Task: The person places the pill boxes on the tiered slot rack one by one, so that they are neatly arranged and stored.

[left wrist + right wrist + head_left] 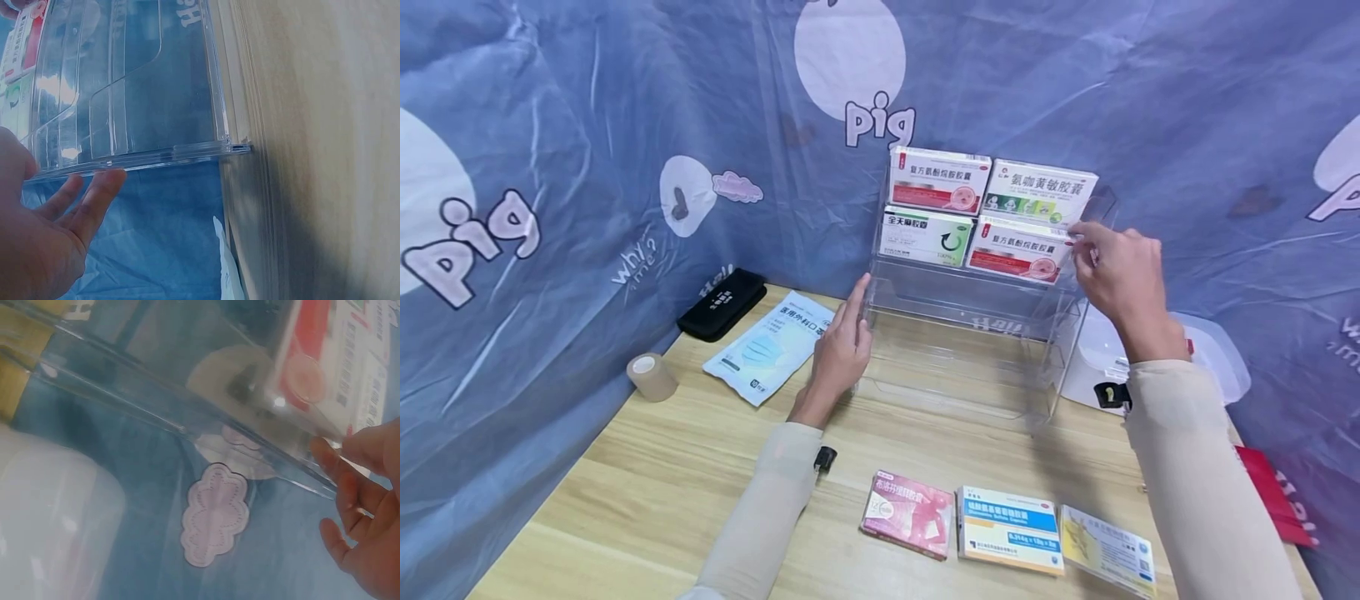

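A clear plastic tiered rack [958, 400] stands on the table, with medicine boxes in its two upper tiers. At the top are a red-and-white box [936, 179] and a green-and-white capsule box [1037, 193]. Below them sit another green-and-white box [925, 236] and a second red-and-white medicine box [1021, 248]. My left hand [844, 346] touches the rack's left side, fingers extended along its edge [122, 164]. Fingertips of my right hand [1122, 271] touch the right upper corner of the lower red-and-white box [306, 378]; its other fingers are loosely bent.
In front lie a pink box [910, 515], a blue-and-white box [1009, 531] and a yellow-and-white box [1108, 550]. Left are a mask packet [767, 346], tape roll [652, 377] and black case [722, 304]. A white container [1093, 354] and red item [1273, 492] are right.
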Available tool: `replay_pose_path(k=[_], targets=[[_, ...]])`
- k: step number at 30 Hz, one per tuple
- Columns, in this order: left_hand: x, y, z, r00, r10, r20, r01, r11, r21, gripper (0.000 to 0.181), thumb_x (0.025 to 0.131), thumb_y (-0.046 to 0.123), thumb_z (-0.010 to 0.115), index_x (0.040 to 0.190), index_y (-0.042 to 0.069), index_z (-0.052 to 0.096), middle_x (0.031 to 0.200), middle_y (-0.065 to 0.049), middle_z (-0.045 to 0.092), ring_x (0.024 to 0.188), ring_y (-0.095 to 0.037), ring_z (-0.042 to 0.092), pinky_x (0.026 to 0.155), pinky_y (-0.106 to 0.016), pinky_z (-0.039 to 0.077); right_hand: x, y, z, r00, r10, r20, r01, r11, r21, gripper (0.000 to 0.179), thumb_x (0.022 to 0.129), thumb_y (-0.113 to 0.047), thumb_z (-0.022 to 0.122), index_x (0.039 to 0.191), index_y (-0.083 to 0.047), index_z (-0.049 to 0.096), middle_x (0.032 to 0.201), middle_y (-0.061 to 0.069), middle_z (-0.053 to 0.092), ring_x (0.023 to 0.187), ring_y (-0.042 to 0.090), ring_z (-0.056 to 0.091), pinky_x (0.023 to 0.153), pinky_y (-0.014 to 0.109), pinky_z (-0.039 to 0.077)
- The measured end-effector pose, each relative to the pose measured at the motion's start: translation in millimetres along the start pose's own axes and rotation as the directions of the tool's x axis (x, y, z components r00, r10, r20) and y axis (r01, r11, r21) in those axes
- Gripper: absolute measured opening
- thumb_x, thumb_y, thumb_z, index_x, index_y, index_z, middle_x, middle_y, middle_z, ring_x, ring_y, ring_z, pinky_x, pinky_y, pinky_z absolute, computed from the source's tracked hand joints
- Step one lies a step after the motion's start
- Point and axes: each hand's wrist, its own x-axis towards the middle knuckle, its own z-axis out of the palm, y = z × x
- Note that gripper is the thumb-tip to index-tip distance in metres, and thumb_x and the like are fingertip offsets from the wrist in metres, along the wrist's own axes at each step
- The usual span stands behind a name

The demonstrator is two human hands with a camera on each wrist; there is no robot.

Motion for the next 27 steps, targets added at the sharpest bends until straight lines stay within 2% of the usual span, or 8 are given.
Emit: replay_pose_path(k=[2,6,12,21,27], targets=[[0.3,-1.0,0.1,1.0,-0.005,0.006,0.005,1.0,0.002,0.073,0.107,0.011,0.048,0.172,0.034,0.026,0.149,-0.016,0.063,0.067,-0.027,0.052,0.057,-0.043,0.048,-0.2,0,3,1.0,-0.005,0.0,0.005,1.0,-0.022,0.04,0.105,-0.015,0.051,0.138,-0.007,0.072,0.111,0.031,0.076,0.086,0.05,0.056,0.085,0.066,0.04],[0.8,-1.5,0.4,1.0,0.002,-0.004,-0.002,1.0,0.009,0.072,0.106,0.013,0.048,0.172,0.034,0.027,0.144,-0.017,0.065,0.068,-0.028,0.054,0.058,-0.044,0.049,-2.8,-2,7,1.0,0.007,0.022,-0.006,0.999,-0.037,0.044,0.106,-0.019,0.052,0.146,-0.008,0.065,0.129,0.035,0.067,0.102,0.055,0.054,0.089,0.069,0.041],[0.5,-0.3,-0.2,1.0,0.002,-0.008,-0.002,1.0,0.006,0.072,0.106,0.013,0.049,0.172,0.034,0.027,0.147,-0.015,0.064,0.071,-0.029,0.056,0.059,-0.045,0.051,-8.0,-9,11,0.999,0.012,0.048,-0.008,0.997,-0.079,0.052,0.103,-0.019,0.058,0.155,-0.008,0.055,0.136,0.038,0.059,0.111,0.056,0.048,0.092,0.069,0.041],[-0.6,-0.3,0.0,1.0,-0.003,0.004,0.003,1.0,-0.014,0.073,0.107,0.012,0.047,0.172,0.034,0.025,0.152,-0.015,0.061,0.072,-0.03,0.056,0.06,-0.044,0.05,-10.3,-13,8,0.997,0.029,0.069,-0.023,0.996,-0.087,0.057,0.102,-0.019,0.059,0.157,-0.003,0.05,0.142,0.04,0.056,0.118,0.059,0.048,0.097,0.073,0.042],[-0.8,-0.9,0.0,1.0,0.002,0.005,-0.002,1.0,-0.012,0.072,0.107,0.013,0.047,0.172,0.034,0.025,0.154,-0.014,0.06,0.072,-0.029,0.056,0.059,-0.044,0.05,-14.8,-13,5,0.997,0.027,0.079,-0.022,0.998,-0.06,0.059,0.102,-0.017,0.059,0.157,0.002,0.047,0.139,0.041,0.055,0.122,0.06,0.047,0.1,0.074,0.041]])
